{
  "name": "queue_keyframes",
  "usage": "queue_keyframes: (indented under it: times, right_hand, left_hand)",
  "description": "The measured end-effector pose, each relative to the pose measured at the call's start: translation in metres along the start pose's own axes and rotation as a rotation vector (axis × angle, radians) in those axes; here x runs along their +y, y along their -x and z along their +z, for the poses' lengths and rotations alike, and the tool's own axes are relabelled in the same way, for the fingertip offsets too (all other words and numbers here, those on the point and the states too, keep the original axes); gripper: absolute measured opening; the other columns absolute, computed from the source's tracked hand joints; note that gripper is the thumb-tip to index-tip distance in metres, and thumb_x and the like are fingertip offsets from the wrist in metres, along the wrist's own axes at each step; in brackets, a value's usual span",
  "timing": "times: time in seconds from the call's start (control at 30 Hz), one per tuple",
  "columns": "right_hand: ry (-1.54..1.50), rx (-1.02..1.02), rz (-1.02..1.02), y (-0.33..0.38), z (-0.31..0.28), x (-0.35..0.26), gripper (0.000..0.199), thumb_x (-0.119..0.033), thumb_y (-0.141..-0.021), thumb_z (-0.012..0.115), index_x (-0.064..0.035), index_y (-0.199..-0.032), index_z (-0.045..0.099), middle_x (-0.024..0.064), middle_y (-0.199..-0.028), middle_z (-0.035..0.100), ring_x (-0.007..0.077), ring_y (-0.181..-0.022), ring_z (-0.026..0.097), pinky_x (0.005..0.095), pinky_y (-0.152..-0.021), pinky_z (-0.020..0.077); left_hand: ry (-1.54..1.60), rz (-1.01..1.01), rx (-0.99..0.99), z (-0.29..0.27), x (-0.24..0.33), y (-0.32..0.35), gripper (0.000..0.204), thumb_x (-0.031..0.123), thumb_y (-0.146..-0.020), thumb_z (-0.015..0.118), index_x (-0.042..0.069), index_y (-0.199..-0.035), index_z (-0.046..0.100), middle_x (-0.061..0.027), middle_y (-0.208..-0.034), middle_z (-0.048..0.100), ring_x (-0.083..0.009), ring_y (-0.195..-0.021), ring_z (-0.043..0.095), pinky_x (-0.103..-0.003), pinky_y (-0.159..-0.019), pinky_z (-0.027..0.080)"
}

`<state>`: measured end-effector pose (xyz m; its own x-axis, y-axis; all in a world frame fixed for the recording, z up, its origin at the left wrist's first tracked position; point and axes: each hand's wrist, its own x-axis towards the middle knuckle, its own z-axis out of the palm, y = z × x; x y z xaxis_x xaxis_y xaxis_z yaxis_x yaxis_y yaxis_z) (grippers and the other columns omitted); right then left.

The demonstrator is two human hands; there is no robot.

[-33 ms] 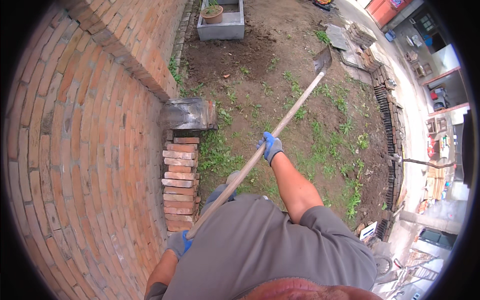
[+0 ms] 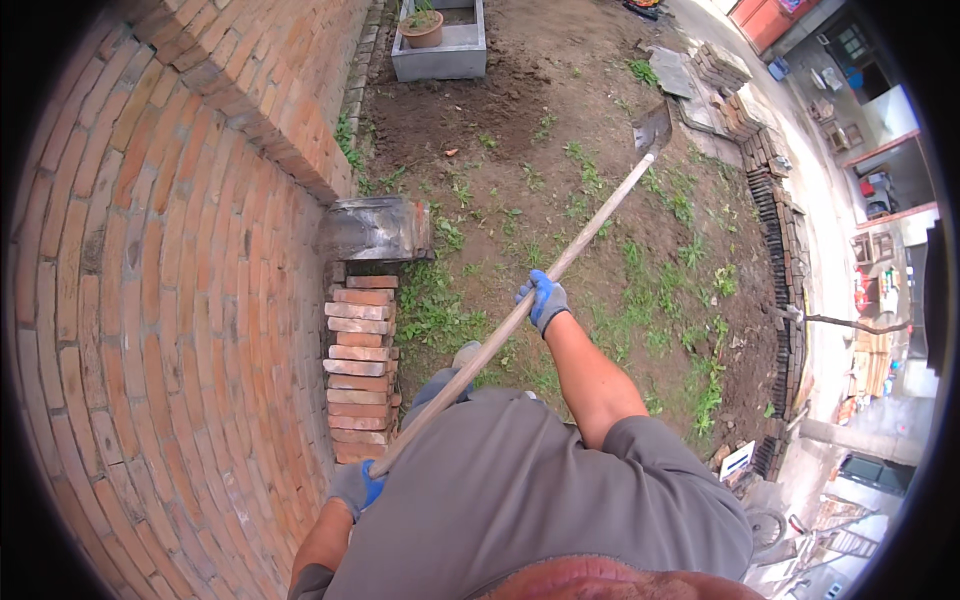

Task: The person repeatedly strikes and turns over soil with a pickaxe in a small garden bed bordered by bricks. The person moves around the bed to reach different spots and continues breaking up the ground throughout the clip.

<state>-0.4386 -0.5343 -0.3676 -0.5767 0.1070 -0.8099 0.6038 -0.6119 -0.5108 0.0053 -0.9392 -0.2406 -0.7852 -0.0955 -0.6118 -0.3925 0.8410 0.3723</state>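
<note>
I hold a long-handled digging tool with a pale wooden handle (image 2: pixel 600 215) that runs diagonally from my waist up to the right. Its grey metal blade (image 2: pixel 652 128) rests on the bare soil at the far end. My right hand (image 2: pixel 543 298), in a blue glove, is closed around the middle of the handle with the arm stretched forward. My left hand (image 2: pixel 358 487), in a blue-grey glove, grips the handle's near end beside my hip. My grey shirt fills the lower part of the view.
A red brick wall (image 2: pixel 150 300) curves along the left, with a stack of loose bricks (image 2: pixel 360 370) and a grey metal cover (image 2: pixel 375 228) at its foot. A concrete planter (image 2: pixel 470 60) holding a clay pot stands far ahead. Brick edging (image 2: pixel 775 200) borders the weedy soil on the right.
</note>
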Motion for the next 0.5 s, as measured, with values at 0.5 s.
queue_keyframes:
  times: [0.5]
  right_hand:
    - [-0.771,0.641,0.09,0.072,-0.315,0.069,0.018,-0.028,-0.101,0.063,-0.0118,-0.098,0.055,0.0088,-0.08,0.061,0.0276,-0.073,0.063,0.0494,-0.072,0.0566]
  left_hand:
    - [-0.864,0.84,0.422,-0.28,0.216,-0.233,0.034,0.026,-0.078,0.077,0.021,-0.111,0.072,-0.0058,-0.082,0.064,-0.0312,-0.078,0.064,-0.048,-0.071,0.048]
